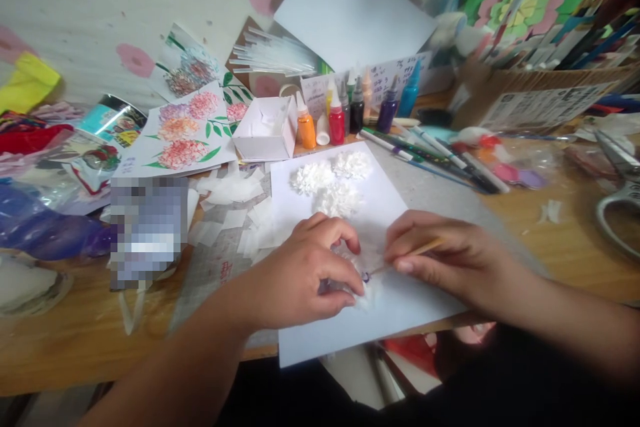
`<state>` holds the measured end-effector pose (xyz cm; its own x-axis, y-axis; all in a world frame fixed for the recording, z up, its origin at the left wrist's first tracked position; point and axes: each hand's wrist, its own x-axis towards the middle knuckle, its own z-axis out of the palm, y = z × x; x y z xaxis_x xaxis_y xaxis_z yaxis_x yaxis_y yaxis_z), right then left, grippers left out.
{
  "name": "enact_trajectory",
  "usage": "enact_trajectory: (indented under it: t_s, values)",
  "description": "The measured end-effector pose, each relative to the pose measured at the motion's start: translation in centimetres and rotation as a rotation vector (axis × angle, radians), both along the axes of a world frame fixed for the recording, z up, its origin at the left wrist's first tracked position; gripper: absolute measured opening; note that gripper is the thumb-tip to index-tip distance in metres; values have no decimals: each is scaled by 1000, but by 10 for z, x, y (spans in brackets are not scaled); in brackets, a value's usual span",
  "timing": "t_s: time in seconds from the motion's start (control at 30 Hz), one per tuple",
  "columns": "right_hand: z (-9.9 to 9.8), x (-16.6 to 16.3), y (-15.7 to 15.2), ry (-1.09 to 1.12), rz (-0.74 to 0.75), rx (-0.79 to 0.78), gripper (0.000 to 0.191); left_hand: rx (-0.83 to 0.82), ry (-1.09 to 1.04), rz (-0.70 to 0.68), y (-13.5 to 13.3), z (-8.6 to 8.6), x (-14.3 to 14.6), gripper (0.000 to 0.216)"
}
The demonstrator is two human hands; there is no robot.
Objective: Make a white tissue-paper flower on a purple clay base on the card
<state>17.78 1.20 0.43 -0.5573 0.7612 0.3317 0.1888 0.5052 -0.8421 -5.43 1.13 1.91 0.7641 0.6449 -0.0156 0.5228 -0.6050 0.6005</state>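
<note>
My right hand (440,257) grips a thin tan-handled stick (427,245), perhaps a paintbrush, its lower end pointing left. Near that end is a small dark purple mark (366,277) on a white ruffled paper flower (369,293). Curved over this flower from the left, my left hand (315,267) holds it down with its fingertips and hides much of it. Under both hands lies a white sheet (320,340). Farther up the sheet, several fluffy white paper flowers (337,199) sit close together.
Torn white paper pieces (235,193) lie left of the sheet. Paint bottles (337,121) stand behind it beside a small white box (265,130). Pens (425,157) lie at the right, with scissors (620,200) farther out. A flower picture (187,127) leans at the back left.
</note>
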Motion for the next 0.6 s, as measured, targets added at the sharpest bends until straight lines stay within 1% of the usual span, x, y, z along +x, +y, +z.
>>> enact_trajectory:
  t_s: [0.07, 0.13, 0.2, 0.23, 0.27, 0.3, 0.33, 0.37, 0.4, 0.43, 0.47, 0.5, 0.53, 0.6]
  values:
    - [-3, -3, 1, -2, 22, 14, 6, -3, -5, -4, 0, 0, 1, 12]
    - [-5, -6, 2, 7, 12, 9, 5, -15, -29, -8, 1, 1, -1, 11]
    - [-7, -8, 4, 20, -16, -21, 6, -46, -73, -18, 4, 5, -10, 12]
    - [-8, -9, 5, 22, -29, -43, 6, -49, -110, 2, 6, 7, -18, 14]
    - [-8, -9, 6, 27, -42, -65, 7, -30, -159, 62, 9, 10, -27, 16]
    - [-8, -9, 7, 38, -56, -82, 7, 13, -209, 164, 13, 12, -38, 16]
    - [-8, -9, 8, 50, -73, -93, 8, 92, -270, 326, 16, 14, -49, 13]
    - [-7, -8, 8, 64, -98, -99, 9, 166, -279, 501, 19, 15, -60, 11]
    - [-7, -6, 9, 75, -128, -99, 10, 216, -232, 644, 22, 14, -68, 10]
    - [-7, -5, 9, 72, -165, -102, 13, 234, -135, 733, 25, 13, -75, 10]
    - [-7, -3, 10, 70, -206, -96, 14, 228, -24, 767, 27, 10, -80, 11]
    - [-7, -1, 11, 67, -244, -91, 14, 208, 77, 761, 28, 6, -83, 13]
    - [-7, 1, 12, 73, -277, -81, 15, 188, 147, 736, 30, 2, -85, 15]
    - [-7, 4, 14, 89, -314, -62, 13, 162, 217, 704, 31, -5, -85, 20]
